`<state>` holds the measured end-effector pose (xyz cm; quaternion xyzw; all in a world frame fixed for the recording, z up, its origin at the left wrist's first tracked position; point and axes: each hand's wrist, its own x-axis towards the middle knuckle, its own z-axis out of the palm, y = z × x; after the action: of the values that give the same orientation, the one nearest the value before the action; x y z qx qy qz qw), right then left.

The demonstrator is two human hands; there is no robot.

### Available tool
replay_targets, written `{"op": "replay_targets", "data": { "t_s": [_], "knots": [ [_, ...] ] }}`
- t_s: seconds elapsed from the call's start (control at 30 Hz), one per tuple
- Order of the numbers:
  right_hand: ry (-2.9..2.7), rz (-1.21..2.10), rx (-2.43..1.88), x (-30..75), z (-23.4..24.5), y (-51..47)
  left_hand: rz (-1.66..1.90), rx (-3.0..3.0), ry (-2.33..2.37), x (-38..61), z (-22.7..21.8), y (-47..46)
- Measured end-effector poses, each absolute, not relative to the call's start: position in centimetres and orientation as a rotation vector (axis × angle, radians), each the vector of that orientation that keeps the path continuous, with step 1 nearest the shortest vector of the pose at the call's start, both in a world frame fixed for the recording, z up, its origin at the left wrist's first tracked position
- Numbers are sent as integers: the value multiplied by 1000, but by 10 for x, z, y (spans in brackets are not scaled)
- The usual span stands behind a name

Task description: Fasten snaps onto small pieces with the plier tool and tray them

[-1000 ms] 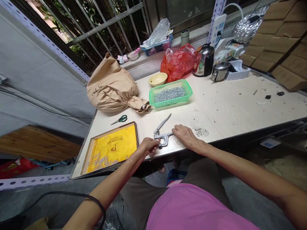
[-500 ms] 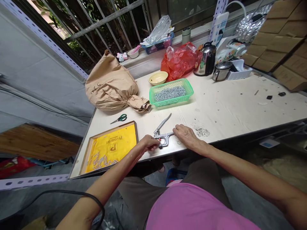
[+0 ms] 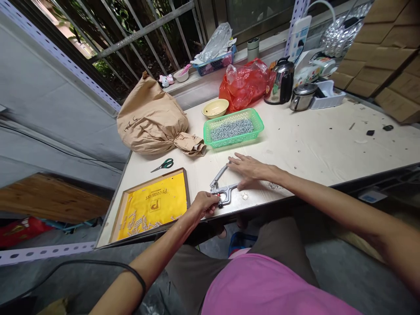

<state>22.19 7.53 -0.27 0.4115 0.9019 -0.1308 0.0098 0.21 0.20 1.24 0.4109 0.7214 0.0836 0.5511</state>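
A metal plier-like hand press [image 3: 222,190] lies near the front edge of the pale table [image 3: 311,140]. My left hand [image 3: 205,204] is closed in a pinch at the tool's jaw, holding something too small to make out. My right hand [image 3: 248,168] rests with fingers stretched over the tool's upper lever and thumb on the lower handle. A small white bit [image 3: 244,197] lies just right of the jaw. A green basket [image 3: 233,127] full of small metal pieces stands behind the tool.
A wooden tray with a yellow sheet [image 3: 153,205] and several metal pieces sits at front left, scissors [image 3: 163,165] behind it. A brown paper sack [image 3: 152,118], yellow bowl [image 3: 215,108], red bag [image 3: 244,83], kettle [image 3: 280,81] and cardboard boxes [image 3: 387,52] line the back.
My right hand has lifted off the lower handle and moved up and left onto the upper lever, fingers spread. My left hand stays pinched at the jaw.
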Motion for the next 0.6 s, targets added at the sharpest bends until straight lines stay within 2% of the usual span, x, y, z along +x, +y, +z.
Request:
{"op": "replay_targets", "data": {
  "t_s": [0.13,0.43,0.53,0.6],
  "knots": [
    [2757,-432,1123,210,4,94,222,973,1707,3,13,1],
    [2762,-249,1135,202,6,81,177,972,1743,3,14,-4],
    [2777,-257,1151,206,2,74,155,1210,1812,-1,13,-12],
    [2787,-271,1177,208,1,71,241,1583,1903,0,11,-17]
  ]
}}
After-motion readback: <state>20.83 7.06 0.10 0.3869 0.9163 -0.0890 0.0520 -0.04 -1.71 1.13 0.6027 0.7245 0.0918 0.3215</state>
